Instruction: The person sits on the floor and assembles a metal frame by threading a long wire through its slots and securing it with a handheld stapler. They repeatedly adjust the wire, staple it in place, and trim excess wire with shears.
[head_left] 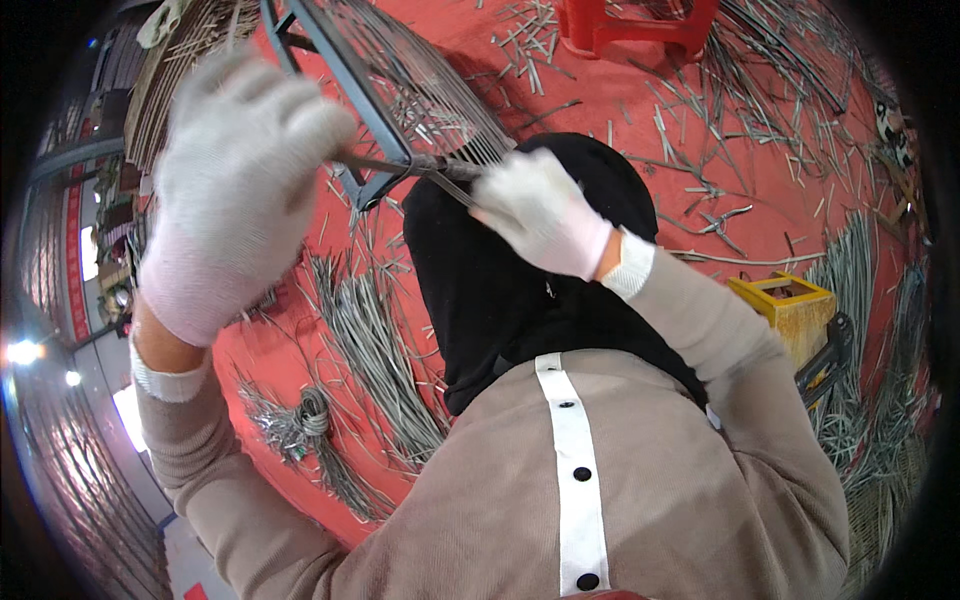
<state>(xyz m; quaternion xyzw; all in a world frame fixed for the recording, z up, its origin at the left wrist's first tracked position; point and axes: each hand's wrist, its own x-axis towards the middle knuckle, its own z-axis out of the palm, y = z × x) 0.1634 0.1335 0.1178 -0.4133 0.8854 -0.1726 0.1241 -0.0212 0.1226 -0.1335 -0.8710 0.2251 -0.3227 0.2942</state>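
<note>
Here, both your gloved hands are raised over a red floor littered with grey strips. Your right hand (540,215) is clamped on the near ends of a band of thin grey strips (420,90) that fan up and away from you across a dark metal frame (345,95); the strips' long axis runs from your right hand toward the upper left of the view. Your left hand (235,190) sits just to the left of the frame's lower corner, fingers curled round what looks like a thin dark rod (400,163) running across to your right hand, though the glove hides how tightly it closes. The two hands stand apart, with the frame's corner between them; the right one is the nearer to the strip ends, touching them.

Below the hands, loose bundles of grey strips (375,350) lie on the floor (640,110), and a small coil of wire (312,412) rests near your left elbow. A yellow box (785,305) stands to your right with its top open; what it holds cannot be made out. A pair of pliers (725,220) lies on the floor beyond your right wrist, and a red stool (640,25) stands at the far edge.
</note>
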